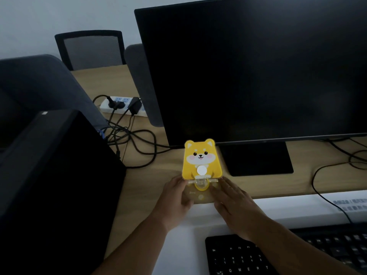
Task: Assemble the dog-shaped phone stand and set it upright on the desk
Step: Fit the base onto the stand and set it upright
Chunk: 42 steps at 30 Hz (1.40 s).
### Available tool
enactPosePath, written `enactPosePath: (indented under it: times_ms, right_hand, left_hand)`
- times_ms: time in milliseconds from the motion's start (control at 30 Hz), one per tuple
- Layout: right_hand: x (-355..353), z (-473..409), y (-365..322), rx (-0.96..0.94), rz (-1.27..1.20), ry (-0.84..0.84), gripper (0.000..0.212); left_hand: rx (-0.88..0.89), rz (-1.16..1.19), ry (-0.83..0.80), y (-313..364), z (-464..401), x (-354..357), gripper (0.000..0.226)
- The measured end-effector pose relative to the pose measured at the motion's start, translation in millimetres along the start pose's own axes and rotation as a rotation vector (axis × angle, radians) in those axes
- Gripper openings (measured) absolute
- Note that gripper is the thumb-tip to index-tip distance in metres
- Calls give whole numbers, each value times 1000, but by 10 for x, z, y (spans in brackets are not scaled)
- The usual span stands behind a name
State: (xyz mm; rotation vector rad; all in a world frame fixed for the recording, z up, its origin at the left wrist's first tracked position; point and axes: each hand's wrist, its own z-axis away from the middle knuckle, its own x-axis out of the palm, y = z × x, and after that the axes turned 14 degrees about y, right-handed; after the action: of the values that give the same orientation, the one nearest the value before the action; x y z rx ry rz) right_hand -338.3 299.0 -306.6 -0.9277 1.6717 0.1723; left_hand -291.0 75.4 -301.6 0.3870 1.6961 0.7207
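We see the dog stand (202, 160) upright on the wooden worktop (151, 175), just in front of the dark monitor (254, 72) and left of the monitor's foot (258, 159). Its yellow back panel, printed with a dog's face and a white disc, rises from a clear base plate (200, 193) that lies flat on the worktop.

The left hand (176, 197) rests at the left edge of the base plate, fingers loosely curled against it. The right hand (232, 199) lies with fingers spread nearly flat at the right edge. We cannot tell whether either hand truly grips the plate or merely touches it.

At near right sits a black keyboard (258, 257); at left stands a black computer case (55, 175). Farther left of the monitor, a white power strip (123, 106) with tangled cables (135, 141) lies on the worktop.
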Motion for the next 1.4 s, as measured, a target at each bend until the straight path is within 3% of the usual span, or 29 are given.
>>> enactPosePath:
  times_ms: [667,967,1167,1400]
  right_hand:
    - [-61,-88,-82,37,65,-54,58]
    - [-103,-12,-67,62,86,-3,44]
    - [-79,21,-133,41,74,3,50]
    - [-63,16,-93,7,68,21,49]
  left_hand:
    - [42,-161,-40,41,-57,-10,62]
    - [-49,-32,111,31,68,-50,50]
    - [-89,71,148,74,167,46,45]
    - [-83,-18,188,48,191,68,43]
